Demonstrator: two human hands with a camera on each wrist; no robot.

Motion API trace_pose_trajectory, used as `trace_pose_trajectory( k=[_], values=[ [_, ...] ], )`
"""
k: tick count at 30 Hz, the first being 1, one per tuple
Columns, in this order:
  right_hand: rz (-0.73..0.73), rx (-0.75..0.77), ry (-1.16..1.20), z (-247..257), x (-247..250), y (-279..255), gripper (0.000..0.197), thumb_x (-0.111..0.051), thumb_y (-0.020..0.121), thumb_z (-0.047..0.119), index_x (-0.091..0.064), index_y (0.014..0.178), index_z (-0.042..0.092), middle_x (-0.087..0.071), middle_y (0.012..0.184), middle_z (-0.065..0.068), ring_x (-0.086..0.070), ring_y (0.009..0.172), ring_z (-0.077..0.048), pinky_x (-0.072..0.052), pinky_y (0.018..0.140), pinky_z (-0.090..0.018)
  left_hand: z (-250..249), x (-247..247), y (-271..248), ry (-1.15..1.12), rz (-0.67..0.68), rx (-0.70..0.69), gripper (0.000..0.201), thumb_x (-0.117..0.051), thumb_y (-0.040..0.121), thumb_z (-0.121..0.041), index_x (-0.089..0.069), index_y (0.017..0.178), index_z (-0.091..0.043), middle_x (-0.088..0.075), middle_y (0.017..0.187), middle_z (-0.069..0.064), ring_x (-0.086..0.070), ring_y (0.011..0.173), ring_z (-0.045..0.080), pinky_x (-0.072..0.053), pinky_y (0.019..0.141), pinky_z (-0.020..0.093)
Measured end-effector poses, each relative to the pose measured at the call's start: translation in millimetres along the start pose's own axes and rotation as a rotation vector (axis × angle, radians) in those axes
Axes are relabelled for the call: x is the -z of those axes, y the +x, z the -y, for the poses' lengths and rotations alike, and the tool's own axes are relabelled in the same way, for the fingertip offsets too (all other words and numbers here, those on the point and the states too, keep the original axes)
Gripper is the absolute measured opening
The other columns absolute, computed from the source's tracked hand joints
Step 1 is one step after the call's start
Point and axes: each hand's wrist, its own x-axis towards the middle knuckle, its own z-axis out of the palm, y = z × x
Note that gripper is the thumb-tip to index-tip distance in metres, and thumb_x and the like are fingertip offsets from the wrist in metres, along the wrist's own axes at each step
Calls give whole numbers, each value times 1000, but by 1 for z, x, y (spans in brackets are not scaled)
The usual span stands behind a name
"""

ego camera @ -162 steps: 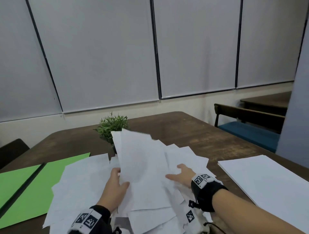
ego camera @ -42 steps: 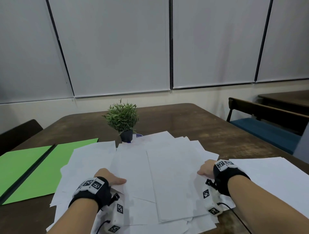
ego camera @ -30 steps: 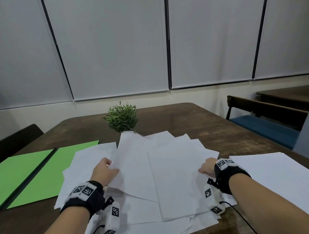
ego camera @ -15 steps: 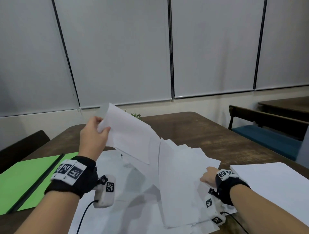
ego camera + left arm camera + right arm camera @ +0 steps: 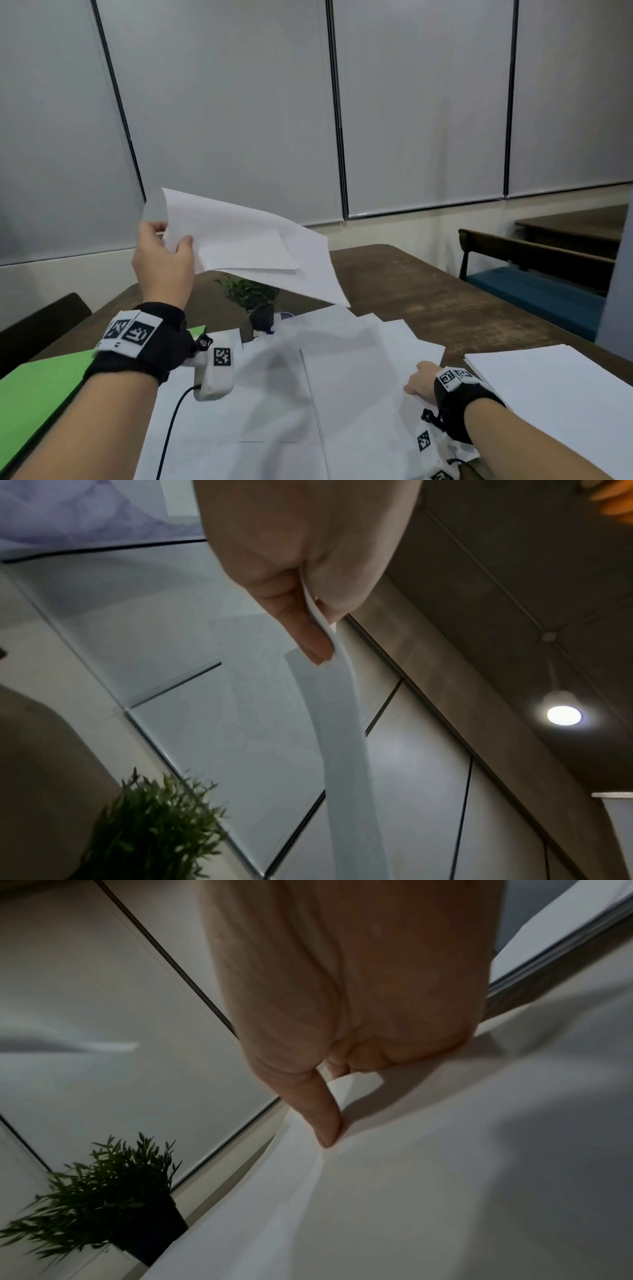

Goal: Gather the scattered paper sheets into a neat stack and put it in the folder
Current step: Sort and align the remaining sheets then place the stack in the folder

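Your left hand [image 5: 164, 260] pinches lifted sheets [image 5: 253, 250] above the potted plant [image 5: 255, 298]; your right hand [image 5: 419, 378] grips the desk [image 5: 428, 294] pile's [image 5: 342, 383] edge. Green folder [image 5: 37, 387] lies open far left, a separate stack [image 5: 561, 387] right.

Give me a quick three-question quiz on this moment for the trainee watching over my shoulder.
1. True or false: the left hand holds the lifted sheets up in the air, clear of the pile on the table.
2. Which side of the scattered sheets does the green folder lie on: A) the person's left, B) the person's right, C) beneath them?
3. Fill in: the right hand grips the right edge of the ____.

Key
1. True.
2. A.
3. scattered sheets: in the right wrist view the thumb lies on top of the paper and the fingers curl under its edge.
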Motion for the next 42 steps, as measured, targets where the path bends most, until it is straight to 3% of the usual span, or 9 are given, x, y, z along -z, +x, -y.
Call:
trace_pose_trajectory(
  k=[5,9,11,15,19,23,29,36,42],
  values=[
    [-29,69,-56,7,1,0,39,-33,103,18,-48,135,3,-46,142,-14,-46,129,-30,-38,98,-24,19,-20,-22,-87,65,152,29,-65,86,-16,-49,110,-16,-61,111,6,-61,99,26,-51,88,41],
    [-48,92,348,-9,4,25,54,-32,104,37,-45,137,-3,-54,128,-18,-48,126,-35,-36,108,-35,53,-42,-84,-99,149,311,26,-66,82,-12,-49,101,-17,-62,101,5,-62,94,28,-51,84,41],
    [-60,73,562,-44,-4,87,81,-45,85,72,-48,139,12,-58,124,-13,-52,121,-35,-37,109,-47,71,-50,-119,-98,211,410,24,-65,83,-11,-49,101,-16,-62,99,5,-62,92,29,-49,80,39],
    [-40,-27,741,-27,8,45,70,-37,89,70,-49,129,15,-54,131,-15,-50,122,-28,-38,101,-39,103,-54,-172,6,343,576,29,-64,86,-10,-45,107,-14,-59,101,9,-58,89,28,-46,77,34],
    [49,-85,651,-38,8,68,122,-37,44,104,-48,137,25,-52,140,-4,-53,124,-26,-37,108,-44,130,-50,-189,208,558,646,29,-67,83,-12,-49,106,-9,-57,99,6,-54,90,25,-45,79,32],
    [115,-8,258,-6,19,-1,48,-67,85,49,-62,115,11,-70,109,-9,-68,91,-22,-55,76,-28,136,-44,-179,389,754,617,29,-75,73,-22,-48,69,-11,-59,74,7,-59,72,25,-48,66,30],
    [-20,-4,-113,-7,21,2,65,-61,88,40,-37,140,10,-50,138,-8,-51,123,-27,-41,101,-32,141,-42,-164,543,826,474,20,-70,76,-20,-60,84,-4,-65,87,8,-60,82,24,-46,68,29],
    [-293,61,190,-18,32,7,37,-46,96,18,-46,130,4,-59,120,-16,-54,90,-29,-45,82,-32,141,-41,-169,425,729,605,13,-52,91,-11,-50,94,2,-54,85,10,-51,82,28,-38,67,31],
    [-423,-38,439,-13,30,-8,44,-52,87,12,-37,127,1,-58,102,-17,-59,91,-35,-49,86,-41,134,-49,-177,137,707,876,19,-56,89,-7,-49,104,2,-53,110,19,-54,102,37,-59,64,46]
  ],
)
